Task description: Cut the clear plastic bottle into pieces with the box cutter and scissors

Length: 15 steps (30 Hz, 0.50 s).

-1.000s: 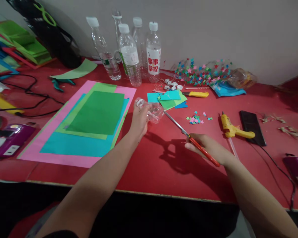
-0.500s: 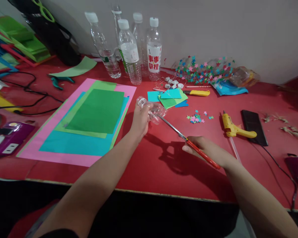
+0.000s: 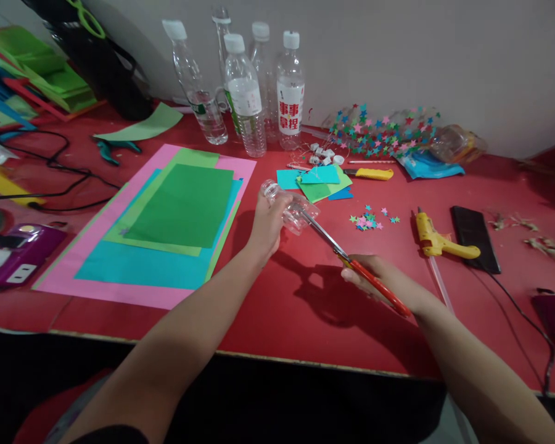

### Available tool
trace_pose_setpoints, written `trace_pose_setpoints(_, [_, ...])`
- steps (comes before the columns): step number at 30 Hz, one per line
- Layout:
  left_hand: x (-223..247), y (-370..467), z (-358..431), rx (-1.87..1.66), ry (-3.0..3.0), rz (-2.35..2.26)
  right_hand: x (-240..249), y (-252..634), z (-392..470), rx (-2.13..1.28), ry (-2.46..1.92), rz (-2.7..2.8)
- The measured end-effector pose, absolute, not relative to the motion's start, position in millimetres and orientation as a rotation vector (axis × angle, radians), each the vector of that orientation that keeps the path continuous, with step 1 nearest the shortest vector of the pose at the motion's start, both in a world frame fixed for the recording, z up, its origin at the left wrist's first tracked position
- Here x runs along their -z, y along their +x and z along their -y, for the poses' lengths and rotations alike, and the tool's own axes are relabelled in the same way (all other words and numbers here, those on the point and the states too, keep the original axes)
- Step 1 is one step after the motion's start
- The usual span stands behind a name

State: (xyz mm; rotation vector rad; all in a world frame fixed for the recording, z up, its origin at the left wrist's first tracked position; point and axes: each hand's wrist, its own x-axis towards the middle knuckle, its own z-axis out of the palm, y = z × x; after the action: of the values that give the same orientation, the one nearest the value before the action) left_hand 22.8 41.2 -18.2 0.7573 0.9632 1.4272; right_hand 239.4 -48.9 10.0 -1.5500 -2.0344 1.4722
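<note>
A cut-off clear plastic bottle top [image 3: 300, 213] is tilted above the red table, its neck toward the upper left. My left hand [image 3: 269, 222] is closed around it just below the neck. My right hand [image 3: 374, 274] grips red-handled scissors [image 3: 326, 235], whose blades point up and left and reach the bottle top's cut rim. Whether the blade tips sit inside or outside the clear plastic I cannot tell. Shadows of the hands and scissors fall on the table below.
Several clear bottles [image 3: 247, 102] stand by the wall. Coloured paper sheets [image 3: 180, 206] lie left. Small paper pieces [image 3: 321, 180], a yellow cutter [image 3: 374, 174], star sequins [image 3: 367, 221], a yellow glue gun [image 3: 437, 239] and a black phone [image 3: 476, 237] lie beyond and right.
My left hand and the bottle top have shifted slightly right and turned a little. The scissor blades have changed angle slightly at the rim, with the right hand almost in place.
</note>
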Motion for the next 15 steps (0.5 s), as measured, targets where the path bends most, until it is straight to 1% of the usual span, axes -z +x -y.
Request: trace_pose_setpoints(15, [21.2, 23.5, -41.7, -1.47, 0.756, -0.954, -8.2, 239.8, 48.1, -1.498, -1.554, 1.993])
